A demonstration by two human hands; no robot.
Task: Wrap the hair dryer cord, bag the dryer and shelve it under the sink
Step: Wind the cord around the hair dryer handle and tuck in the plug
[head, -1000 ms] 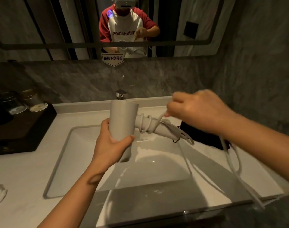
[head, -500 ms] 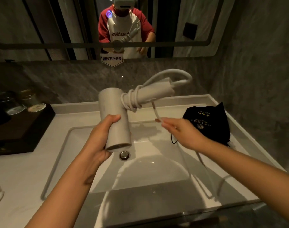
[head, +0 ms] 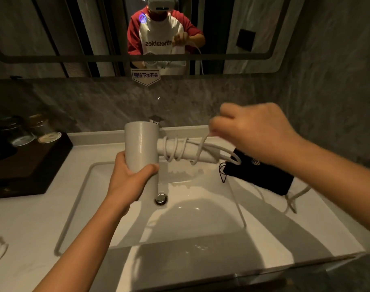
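Note:
A white hair dryer (head: 140, 144) is held over the sink basin (head: 192, 216). My left hand (head: 130, 178) grips its barrel from below, and the handle points right. The white cord (head: 176, 151) lies in several loops around the handle. Above the handle's end, my right hand (head: 253, 133) pinches the cord and holds it taut. The loose rest of the cord trails down the right side of the counter. A black drawstring bag (head: 262, 175) lies flat on the counter to the right of the basin, partly hidden behind my right wrist.
A dark wooden tray (head: 28, 165) with lidded glass jars stands on the counter at the left. The faucet (head: 156, 120) sits behind the dryer. The drain stopper (head: 161, 199) is under it. A mirror (head: 95, 39) hangs above and shows the person's reflection. A marble wall closes the right side.
My right hand rose from below the handle to above its end, carrying the cord over for another loop. The dryer's handle dropped from tilted up to nearly level.

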